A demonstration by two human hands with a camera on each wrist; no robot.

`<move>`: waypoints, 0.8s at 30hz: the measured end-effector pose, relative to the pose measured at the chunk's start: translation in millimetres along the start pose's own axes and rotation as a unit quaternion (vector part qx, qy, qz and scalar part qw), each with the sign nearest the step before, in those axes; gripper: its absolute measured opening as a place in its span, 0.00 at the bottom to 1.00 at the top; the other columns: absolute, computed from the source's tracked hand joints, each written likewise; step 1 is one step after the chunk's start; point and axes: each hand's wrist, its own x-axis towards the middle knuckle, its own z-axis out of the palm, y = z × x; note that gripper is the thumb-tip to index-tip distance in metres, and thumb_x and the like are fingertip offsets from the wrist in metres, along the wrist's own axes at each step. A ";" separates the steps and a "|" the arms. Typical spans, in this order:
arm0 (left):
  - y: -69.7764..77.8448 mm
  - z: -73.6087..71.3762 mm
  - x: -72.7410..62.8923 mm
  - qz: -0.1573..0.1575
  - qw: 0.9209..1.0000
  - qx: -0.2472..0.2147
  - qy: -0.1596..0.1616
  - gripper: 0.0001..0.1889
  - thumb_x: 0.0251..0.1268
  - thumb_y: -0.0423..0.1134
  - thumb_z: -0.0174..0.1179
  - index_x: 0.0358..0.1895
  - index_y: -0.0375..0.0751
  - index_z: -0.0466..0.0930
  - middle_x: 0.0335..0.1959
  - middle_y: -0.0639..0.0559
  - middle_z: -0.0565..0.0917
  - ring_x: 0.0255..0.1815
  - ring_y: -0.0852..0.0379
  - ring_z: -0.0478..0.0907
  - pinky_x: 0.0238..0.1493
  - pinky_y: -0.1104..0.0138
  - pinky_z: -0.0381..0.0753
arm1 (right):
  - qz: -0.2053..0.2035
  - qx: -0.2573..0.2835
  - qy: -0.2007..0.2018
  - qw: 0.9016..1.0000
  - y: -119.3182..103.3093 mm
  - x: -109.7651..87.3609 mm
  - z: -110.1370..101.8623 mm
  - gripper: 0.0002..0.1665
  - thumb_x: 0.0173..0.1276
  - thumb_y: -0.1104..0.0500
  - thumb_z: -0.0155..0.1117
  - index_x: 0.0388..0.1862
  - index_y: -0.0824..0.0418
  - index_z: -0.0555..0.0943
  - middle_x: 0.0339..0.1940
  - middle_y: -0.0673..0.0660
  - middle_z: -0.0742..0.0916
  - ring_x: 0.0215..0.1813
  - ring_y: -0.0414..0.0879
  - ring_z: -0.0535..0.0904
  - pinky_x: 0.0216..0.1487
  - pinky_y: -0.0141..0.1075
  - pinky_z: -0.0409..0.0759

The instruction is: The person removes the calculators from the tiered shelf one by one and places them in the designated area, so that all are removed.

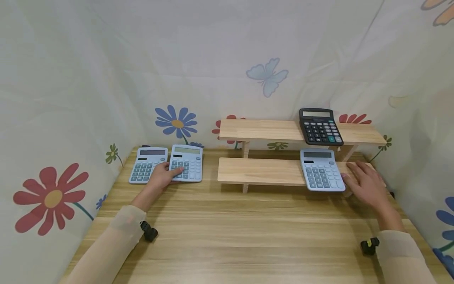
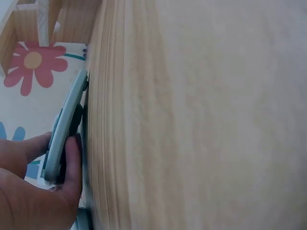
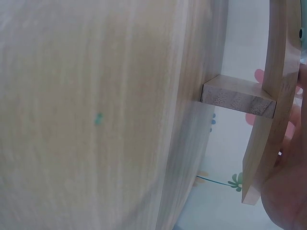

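Observation:
My left hand (image 1: 161,177) pinches a light blue calculator (image 1: 193,165) by its left side, thumb over the keys. In the left wrist view this calculator (image 2: 67,125) tilts up off the tabletop, with fingers beneath it. Left of it lies a second light blue calculator (image 1: 141,172), partly behind the hand. My right hand (image 1: 367,187) rests at the right end of the lower shelf, its fingers extended. Its thumb is beside a third light blue calculator (image 1: 322,169) leaning on that shelf; whether they touch, I cannot tell. In the right wrist view, the right hand (image 3: 288,184) shows only partly.
A two-tier wooden stand has a lower shelf (image 1: 260,171) and an upper shelf (image 1: 260,129). On the upper shelf leans a black calculator (image 1: 320,126). The wooden table (image 1: 248,232) reaches back to a flower-patterned curtain (image 1: 213,59).

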 end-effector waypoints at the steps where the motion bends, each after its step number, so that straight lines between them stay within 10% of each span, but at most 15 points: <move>1: 0.2 -0.5 -0.8 0.002 1.000 0.019 0.006 0.46 0.77 0.49 0.66 0.81 0.23 0.52 0.72 0.29 0.72 0.69 0.39 0.77 0.70 0.52 0.79 | 0.001 0.000 0.000 1.000 0.0 -0.1 0.4 0.44 0.84 0.35 0.47 0.79 0.69 0.66 0.78 0.80 0.64 0.76 0.82 0.56 0.73 0.79 0.50; 24: 8.1 -3.3 -18.0 0.056 0.991 0.118 0.019 0.40 0.79 0.43 0.61 0.80 0.21 0.54 0.76 0.24 0.66 0.77 0.31 0.65 0.79 0.44 0.66 | 0.000 -0.005 0.001 1.000 -0.2 -0.7 -0.1 0.43 0.84 0.36 0.46 0.79 0.69 0.66 0.78 0.81 0.63 0.76 0.82 0.56 0.73 0.80 0.50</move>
